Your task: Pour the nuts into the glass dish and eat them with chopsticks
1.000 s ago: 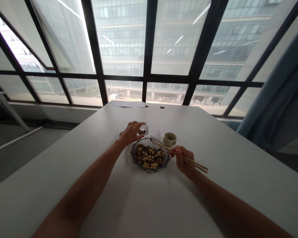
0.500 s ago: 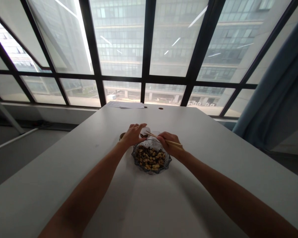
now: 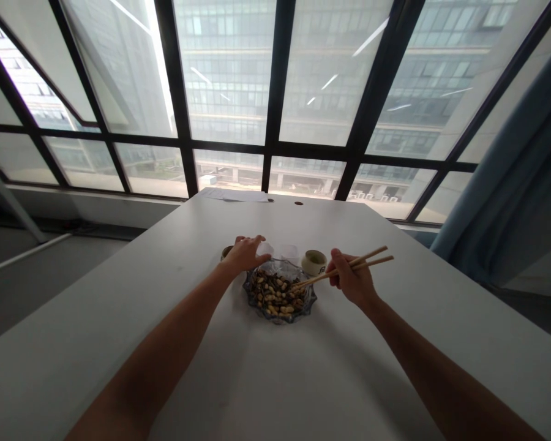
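Observation:
A clear glass bowl with a scalloped rim (image 3: 313, 305) holds peanuts (image 3: 280, 301) mixed with thin dark seeds (image 3: 269, 283). My right hand (image 3: 351, 278) grips a pair of wooden chopsticks (image 3: 370, 260), whose tips reach down among the nuts on the bowl's right side. Behind the bowl's left rim, the thumb and fingers of my left hand (image 3: 245, 253) curve around a small clear cup (image 3: 264, 248). What that cup contains cannot be made out. Another small clear container (image 3: 289, 252) stands just behind the bowl.
To the right of the clear containers is a greenish round cup (image 3: 313, 262) with a dark mark on its side. A similar cup (image 3: 226, 252) is partly hidden behind my left hand. White papers (image 3: 236, 195) lie at the far edge of the white table (image 3: 275, 380), before the windows.
My right hand has moved right and down, taking the chopstick tips from the clear cup into the bowl. The greenish cup on the right has come into view. My left hand has lowered slightly.

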Available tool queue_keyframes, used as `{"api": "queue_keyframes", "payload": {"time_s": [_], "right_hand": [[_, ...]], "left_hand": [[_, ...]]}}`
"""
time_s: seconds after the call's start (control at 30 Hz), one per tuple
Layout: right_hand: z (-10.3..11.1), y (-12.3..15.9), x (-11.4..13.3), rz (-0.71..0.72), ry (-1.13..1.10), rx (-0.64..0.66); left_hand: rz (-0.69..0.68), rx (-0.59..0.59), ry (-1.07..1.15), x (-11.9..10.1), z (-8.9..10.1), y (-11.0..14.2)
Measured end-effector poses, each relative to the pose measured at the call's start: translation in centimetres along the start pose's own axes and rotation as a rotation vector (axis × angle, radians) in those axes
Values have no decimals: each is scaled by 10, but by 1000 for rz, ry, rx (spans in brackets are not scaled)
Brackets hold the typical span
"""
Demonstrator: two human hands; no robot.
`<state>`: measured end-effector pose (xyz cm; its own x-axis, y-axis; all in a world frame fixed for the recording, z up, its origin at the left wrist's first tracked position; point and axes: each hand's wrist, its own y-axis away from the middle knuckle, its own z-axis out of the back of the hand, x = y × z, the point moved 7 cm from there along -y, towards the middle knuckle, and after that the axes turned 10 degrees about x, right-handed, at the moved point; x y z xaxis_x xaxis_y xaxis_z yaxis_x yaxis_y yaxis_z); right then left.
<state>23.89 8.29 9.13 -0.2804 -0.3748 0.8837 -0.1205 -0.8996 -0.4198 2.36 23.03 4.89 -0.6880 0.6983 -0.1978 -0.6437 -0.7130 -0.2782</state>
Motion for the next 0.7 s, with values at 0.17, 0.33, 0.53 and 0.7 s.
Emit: {"api": "queue_keyframes", "payload": {"time_s": [0.17, 0.33, 0.53, 0.7], "right_hand": [[-12, 0, -4, -53, -8, 124], [-34, 4, -4, 17, 56, 312], [-17, 3, -1, 78, 98, 116], [-20, 2, -7, -109, -37, 198]], "left_hand": [[13, 47, -25, -1, 0, 0], [14, 48, -32, -3, 1, 0], [20, 71, -45, -4, 2, 1], [69, 119, -54, -5, 4, 2]]}}
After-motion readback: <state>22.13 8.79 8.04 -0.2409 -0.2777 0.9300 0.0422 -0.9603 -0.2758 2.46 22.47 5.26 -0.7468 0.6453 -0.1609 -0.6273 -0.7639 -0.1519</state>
